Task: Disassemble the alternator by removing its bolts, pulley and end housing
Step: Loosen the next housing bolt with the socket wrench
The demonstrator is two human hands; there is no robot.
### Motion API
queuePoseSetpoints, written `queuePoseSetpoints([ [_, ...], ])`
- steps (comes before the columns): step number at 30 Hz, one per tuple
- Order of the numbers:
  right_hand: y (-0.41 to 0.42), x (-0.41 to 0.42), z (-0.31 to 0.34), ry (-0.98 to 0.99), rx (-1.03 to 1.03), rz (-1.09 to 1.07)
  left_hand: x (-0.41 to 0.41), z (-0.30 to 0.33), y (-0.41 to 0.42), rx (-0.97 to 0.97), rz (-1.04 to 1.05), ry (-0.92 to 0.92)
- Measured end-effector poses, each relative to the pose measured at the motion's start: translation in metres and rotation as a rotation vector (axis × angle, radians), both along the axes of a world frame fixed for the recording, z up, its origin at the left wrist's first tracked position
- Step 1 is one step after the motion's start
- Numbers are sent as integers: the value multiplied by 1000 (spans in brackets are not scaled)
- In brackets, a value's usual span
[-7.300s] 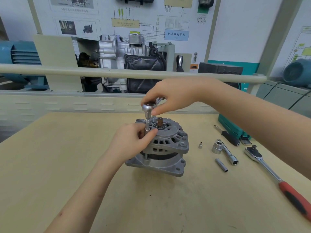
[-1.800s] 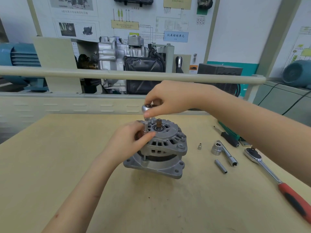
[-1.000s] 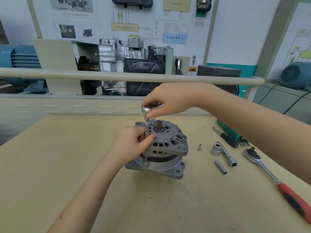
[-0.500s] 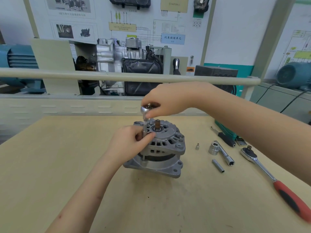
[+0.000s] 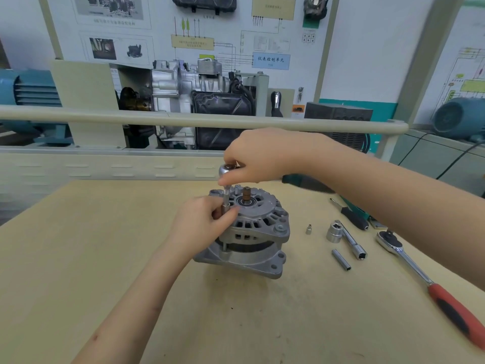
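Note:
A grey cast alternator (image 5: pixel 256 232) stands upright on the wooden table (image 5: pixel 78 258), its brown shaft end (image 5: pixel 246 194) pointing up. A small silver ratchet (image 5: pixel 226 170) with a thin socket extension (image 5: pixel 225 199) stands vertically on the housing's left rim. My right hand (image 5: pixel 265 156) grips the ratchet head from above. My left hand (image 5: pixel 202 223) pinches the lower end of the extension against the housing. The bolt under the socket is hidden by my fingers.
To the right of the alternator lie a tiny bit (image 5: pixel 309 229), a large socket (image 5: pixel 333 233), a long socket bar (image 5: pixel 351 241), a slim socket (image 5: pixel 340 259), a black screwdriver (image 5: pixel 351 216) and a red-handled ratchet (image 5: pixel 430 287). A beige rail (image 5: pixel 157 118) runs behind the table.
Both hands have stayed on the ratchet and extension. My right hand has shifted slightly around the ratchet head. The alternator has not moved on the table.

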State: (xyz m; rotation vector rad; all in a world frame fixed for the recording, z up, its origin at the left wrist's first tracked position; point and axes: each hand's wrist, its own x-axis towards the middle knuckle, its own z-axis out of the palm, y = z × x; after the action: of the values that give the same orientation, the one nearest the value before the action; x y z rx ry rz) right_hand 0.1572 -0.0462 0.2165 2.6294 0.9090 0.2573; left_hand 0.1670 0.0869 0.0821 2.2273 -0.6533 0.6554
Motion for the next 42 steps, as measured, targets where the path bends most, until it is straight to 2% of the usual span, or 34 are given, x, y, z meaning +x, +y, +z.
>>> queuePoseSetpoints([
  [6,-8,-3,8,226,105,91,-1,1,1,43,-19,-18],
  [17,0,3,-1,25,82,-22,-4,2,-4,74,72,6],
  [26,-9,0,8,235,148,99,-4,4,0,106,-6,44],
  [36,-2,1,2,32,93,4,-6,4,-4,75,60,50],
  [42,-10,-2,10,207,129,73,-4,4,-1,91,6,59],
])
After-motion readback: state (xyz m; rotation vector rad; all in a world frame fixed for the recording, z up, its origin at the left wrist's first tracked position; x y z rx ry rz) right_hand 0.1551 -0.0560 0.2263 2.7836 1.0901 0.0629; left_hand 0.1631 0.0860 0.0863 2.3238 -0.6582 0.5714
